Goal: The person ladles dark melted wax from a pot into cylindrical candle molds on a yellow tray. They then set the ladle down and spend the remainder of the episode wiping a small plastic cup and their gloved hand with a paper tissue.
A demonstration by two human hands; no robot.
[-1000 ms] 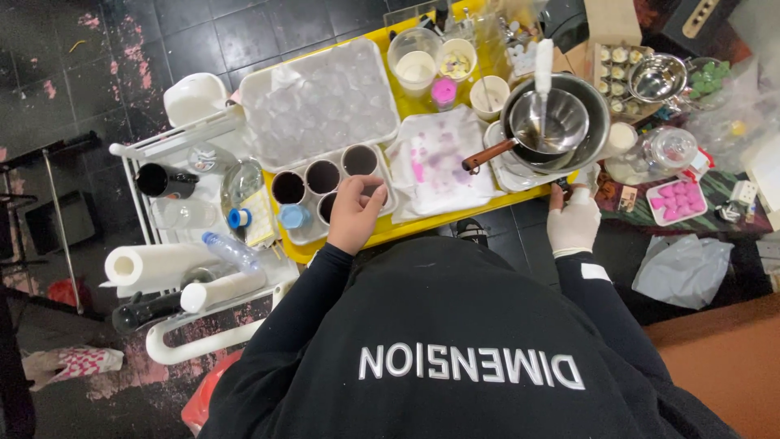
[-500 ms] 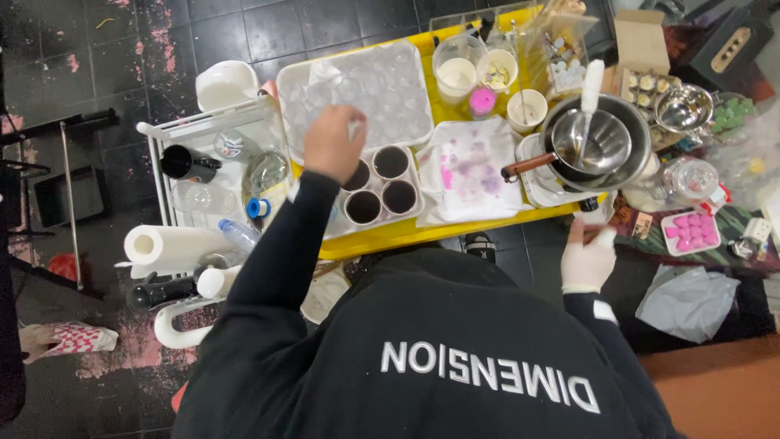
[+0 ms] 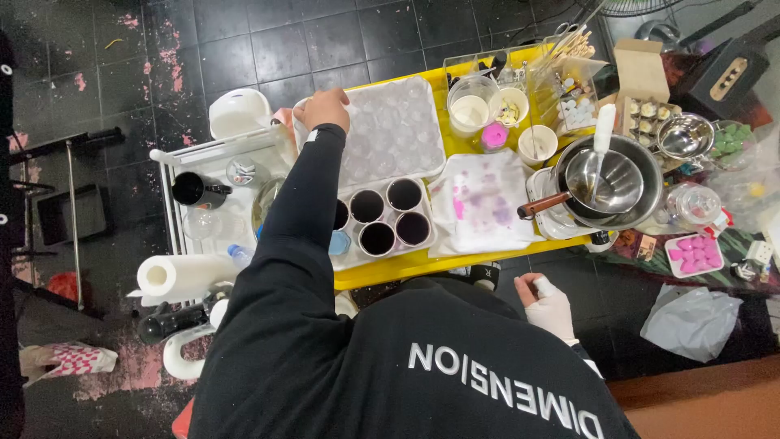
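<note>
Dark tiled floor point(image 3: 244, 49) with pink stains, yellow table point(image 3: 422, 264).

4 dark cups point(image 3: 388, 215), 1 paper roll point(image 3: 180, 275), 2 hands point(image 3: 325, 106).

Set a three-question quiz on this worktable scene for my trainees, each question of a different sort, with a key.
1. True or false: the left hand is at a corner of the clear mould tray.
2. Where is the right hand? A: inside the metal pan. B: off the yellow table, on the near side of its edge, touching nothing on it. C: on the paper roll.
3. Fill the gap: the white cloth beside the dark-filled cups is stained ___.

Key: 1 true; 2 B; 3 pink and purple.
</note>
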